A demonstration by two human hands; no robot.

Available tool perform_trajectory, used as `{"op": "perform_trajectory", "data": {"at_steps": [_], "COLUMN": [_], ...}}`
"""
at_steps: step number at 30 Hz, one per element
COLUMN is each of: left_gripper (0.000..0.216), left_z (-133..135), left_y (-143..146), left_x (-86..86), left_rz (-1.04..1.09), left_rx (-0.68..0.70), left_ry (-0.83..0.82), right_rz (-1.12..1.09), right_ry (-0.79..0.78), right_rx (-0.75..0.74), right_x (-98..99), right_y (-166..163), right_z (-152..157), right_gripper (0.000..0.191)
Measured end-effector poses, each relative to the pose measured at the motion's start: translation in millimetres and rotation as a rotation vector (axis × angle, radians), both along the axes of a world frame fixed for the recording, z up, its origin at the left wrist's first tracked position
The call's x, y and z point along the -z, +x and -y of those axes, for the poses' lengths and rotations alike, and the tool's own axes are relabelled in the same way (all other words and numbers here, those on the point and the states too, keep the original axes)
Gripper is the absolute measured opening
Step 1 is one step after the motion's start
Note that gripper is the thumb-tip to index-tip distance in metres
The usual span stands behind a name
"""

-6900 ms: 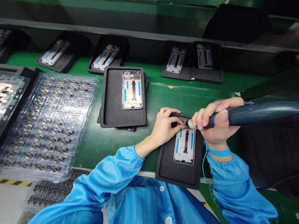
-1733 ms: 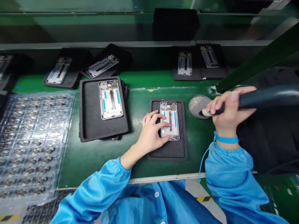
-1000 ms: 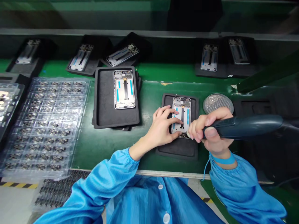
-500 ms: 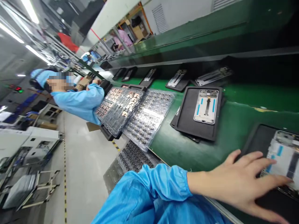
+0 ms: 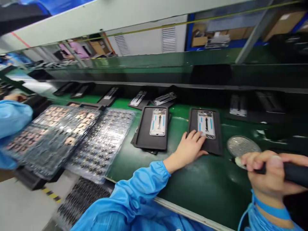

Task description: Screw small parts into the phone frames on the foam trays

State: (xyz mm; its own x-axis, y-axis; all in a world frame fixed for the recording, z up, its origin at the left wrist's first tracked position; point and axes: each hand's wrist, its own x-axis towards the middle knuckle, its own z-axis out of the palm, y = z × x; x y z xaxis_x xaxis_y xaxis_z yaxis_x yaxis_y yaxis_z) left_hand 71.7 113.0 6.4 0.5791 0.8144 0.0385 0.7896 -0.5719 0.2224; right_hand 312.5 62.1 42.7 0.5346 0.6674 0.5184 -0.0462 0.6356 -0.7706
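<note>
My left hand (image 5: 189, 147) rests with its fingers stretched over the near left edge of a black tray (image 5: 216, 147). Its fingertips touch the lower left corner of a silver phone frame (image 5: 206, 123) with blue strips, which lies in that tray. My right hand (image 5: 269, 176), a blue band round its wrist, is closed around a thick black-handled tool (image 5: 295, 175) with a pale tip. Beside that tip lies a round dish (image 5: 243, 146) with a textured, metallic-looking surface. Left of my left hand, another phone frame (image 5: 158, 122) sits in a stacked black tray (image 5: 144, 138).
Clear plastic trays of small parts (image 5: 101, 147) and of copper-coloured pieces (image 5: 55, 138) stand at the left. More phone frames in black trays (image 5: 137, 98) line the back of the green bench (image 5: 192, 189). A co-worker's blue sleeve (image 5: 14, 118) shows at the far left.
My view has swung right and levelled. My right hand with the black-handled tool and the round dish have come into sight. My left hand stays by the phone frame, fingers less spread.
</note>
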Motion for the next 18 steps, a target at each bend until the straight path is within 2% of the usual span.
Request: {"op": "perform_trajectory", "data": {"at_steps": [4, 6, 8, 13, 15, 18], "left_gripper": [0.052, 0.056, 0.058, 0.039, 0.038, 0.046], "left_z": [-78, -111, -138, -177, -186, -196], "left_y": [34, 60, 91, 163, 176, 180], "left_x": [-10.9, -17.3, -21.2, -19.7, -17.5, -15.2], "left_rz": [0.052, 0.062, 0.07, 0.061, 0.058, 0.077], "left_rx": [-0.204, -0.285, -0.256, -0.051, -0.024, -0.033], "left_ry": [0.003, 0.03, 0.036, -0.028, -0.046, -0.077], "right_rz": [0.034, 0.033, 0.043, 0.046, 0.051, 0.041], "right_ry": [0.01, 0.011, 0.006, -0.015, -0.018, -0.023], "right_rx": [-0.012, 0.008, 0.037, 0.124, 0.153, 0.185], "right_x": [-6.4, -3.8, -1.2, -0.1, -0.7, -1.6], "right_y": [-4, -3, 1, 11, 15, 19], "right_z": [-14, -15, -16, -24, -28, -31], "right_gripper": [0.049, 0.05, 0.05, 0.05, 0.049, 0.049]}}
